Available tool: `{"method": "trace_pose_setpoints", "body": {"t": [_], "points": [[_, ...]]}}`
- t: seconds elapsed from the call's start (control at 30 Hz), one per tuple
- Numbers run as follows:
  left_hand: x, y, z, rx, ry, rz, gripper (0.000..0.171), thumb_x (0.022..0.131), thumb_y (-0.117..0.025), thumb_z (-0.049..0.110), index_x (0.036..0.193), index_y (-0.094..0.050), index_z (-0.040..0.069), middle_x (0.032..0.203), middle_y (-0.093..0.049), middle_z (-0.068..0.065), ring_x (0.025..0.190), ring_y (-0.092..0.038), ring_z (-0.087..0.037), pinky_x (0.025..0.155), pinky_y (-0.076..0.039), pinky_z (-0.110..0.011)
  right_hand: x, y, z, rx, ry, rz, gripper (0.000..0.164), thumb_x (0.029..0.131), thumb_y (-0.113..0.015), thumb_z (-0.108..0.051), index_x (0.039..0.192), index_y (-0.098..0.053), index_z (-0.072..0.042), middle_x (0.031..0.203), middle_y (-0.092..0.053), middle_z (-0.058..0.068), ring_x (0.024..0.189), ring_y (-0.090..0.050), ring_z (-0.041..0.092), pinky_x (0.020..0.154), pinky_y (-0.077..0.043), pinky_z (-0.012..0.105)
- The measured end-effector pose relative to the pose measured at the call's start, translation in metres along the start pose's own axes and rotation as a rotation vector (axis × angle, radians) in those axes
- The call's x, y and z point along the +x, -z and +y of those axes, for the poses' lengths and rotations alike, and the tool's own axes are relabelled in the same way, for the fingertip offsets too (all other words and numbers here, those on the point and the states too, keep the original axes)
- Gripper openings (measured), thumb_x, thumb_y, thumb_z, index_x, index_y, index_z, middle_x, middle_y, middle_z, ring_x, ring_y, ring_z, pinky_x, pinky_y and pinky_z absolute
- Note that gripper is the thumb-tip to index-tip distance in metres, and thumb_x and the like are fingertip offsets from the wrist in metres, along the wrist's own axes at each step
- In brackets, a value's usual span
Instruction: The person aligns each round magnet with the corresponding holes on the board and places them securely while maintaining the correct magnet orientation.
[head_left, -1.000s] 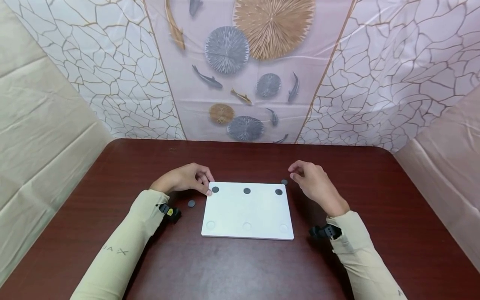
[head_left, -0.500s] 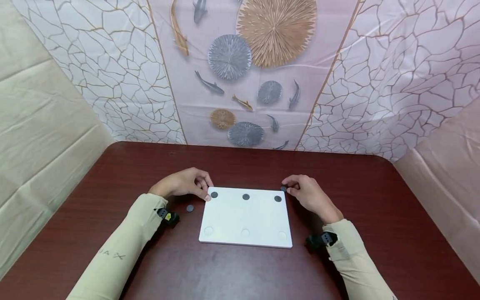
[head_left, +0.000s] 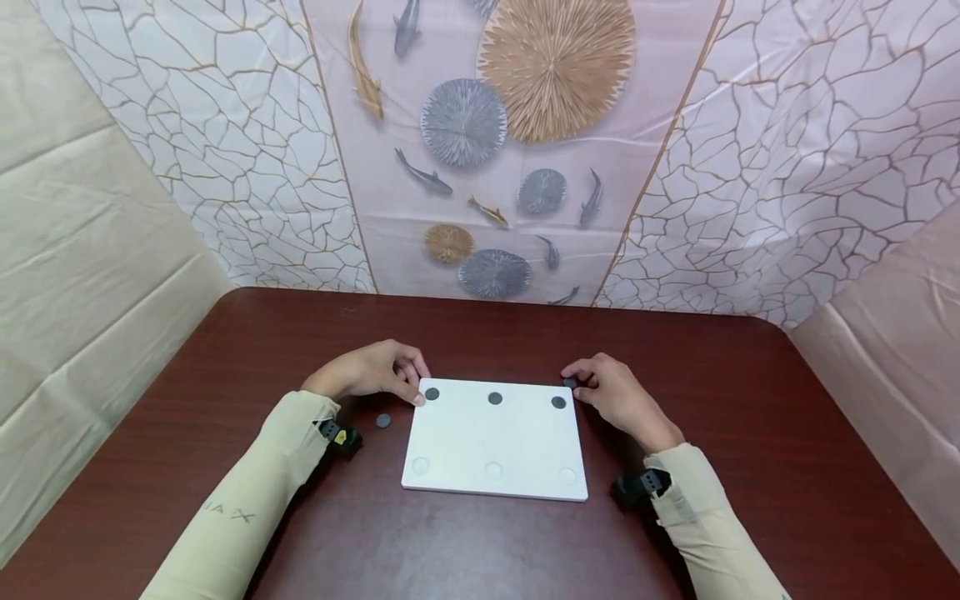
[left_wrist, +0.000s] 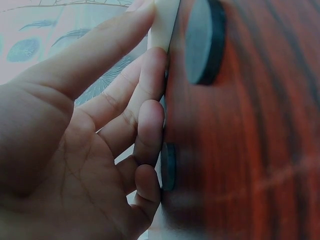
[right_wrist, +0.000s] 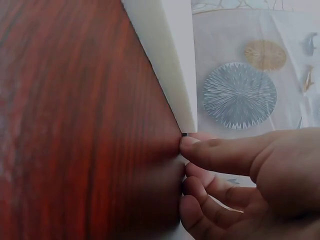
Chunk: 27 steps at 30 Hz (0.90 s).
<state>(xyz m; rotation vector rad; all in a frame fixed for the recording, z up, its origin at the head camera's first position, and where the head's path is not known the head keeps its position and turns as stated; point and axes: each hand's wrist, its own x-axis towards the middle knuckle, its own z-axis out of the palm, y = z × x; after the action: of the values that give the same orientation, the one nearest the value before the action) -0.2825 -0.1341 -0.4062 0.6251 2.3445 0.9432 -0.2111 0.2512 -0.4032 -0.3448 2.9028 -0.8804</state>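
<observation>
A white board lies on the table. Three dark round discs sit along its far side: left, middle and right. Shallow round recesses line its near side. My left hand grips the far left corner, thumb on top and fingers at the edge. Beside it lies a loose disc; the left wrist view shows another disc by the little finger. At the far right corner, my right hand pinches a dark disc between thumb and fingers, mostly hidden in the right wrist view.
The dark red-brown table extends around the board on all sides. A patterned curtain hangs behind its far edge, with beige cloth at the left side. Both wrists wear dark camera straps.
My right hand has come left and nearer to the board's far right corner, and its fingers have taken hold of the disc there. The left hand stays on its corner. The head view has tilted slightly.
</observation>
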Motion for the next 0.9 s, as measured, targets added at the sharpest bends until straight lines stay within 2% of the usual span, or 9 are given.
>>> {"method": "trace_pose_setpoints", "body": {"t": [0.43, 0.63, 0.8, 0.9], "points": [[-0.004, 0.003, 0.002, -0.015, 0.014, 0.010, 0.030, 0.085, -0.091, 0.022, 0.108, -0.074, 0.014, 0.094, -0.073, -0.002, 0.086, -0.064, -0.018, 0.081, -0.051, -0.033, 0.003, -0.004, -0.008, -0.062, -0.028, 0.032, 0.017, 0.096, -0.072, 0.004, 0.112, -0.076, 0.000, 0.103, -0.066, 0.014, 0.091, -0.059, 0.026, 0.079, -0.052, 0.040], [-0.005, 0.004, 0.000, -0.031, 0.025, 0.019, 0.030, 0.084, -0.091, 0.020, 0.108, -0.074, 0.013, 0.093, -0.073, -0.002, 0.085, -0.063, -0.018, 0.079, -0.051, -0.033, 0.005, -0.007, -0.011, -0.055, -0.073, 0.014, 0.015, 0.098, -0.071, 0.002, 0.113, -0.074, 0.002, 0.097, -0.068, 0.013, 0.084, -0.060, 0.023, 0.071, -0.051, 0.034], [-0.004, 0.001, 0.000, -0.025, 0.010, 0.010, 0.029, 0.085, -0.090, 0.021, 0.108, -0.074, 0.014, 0.093, -0.073, -0.001, 0.085, -0.064, -0.017, 0.081, -0.051, -0.032, 0.003, -0.007, -0.012, -0.152, -0.075, -0.023, 0.019, 0.099, -0.069, -0.002, 0.116, -0.069, 0.006, 0.101, -0.065, 0.017, 0.083, -0.061, 0.024, 0.072, -0.054, 0.037], [-0.004, 0.000, 0.001, -0.018, 0.005, 0.005, 0.029, 0.085, -0.090, 0.021, 0.108, -0.074, 0.014, 0.093, -0.073, -0.001, 0.086, -0.065, -0.017, 0.081, -0.051, -0.032, -0.001, -0.007, -0.013, -0.230, -0.008, -0.020, 0.019, 0.098, -0.069, 0.000, 0.115, -0.068, 0.008, 0.103, -0.065, 0.019, 0.087, -0.065, 0.026, 0.075, -0.056, 0.040]]}}
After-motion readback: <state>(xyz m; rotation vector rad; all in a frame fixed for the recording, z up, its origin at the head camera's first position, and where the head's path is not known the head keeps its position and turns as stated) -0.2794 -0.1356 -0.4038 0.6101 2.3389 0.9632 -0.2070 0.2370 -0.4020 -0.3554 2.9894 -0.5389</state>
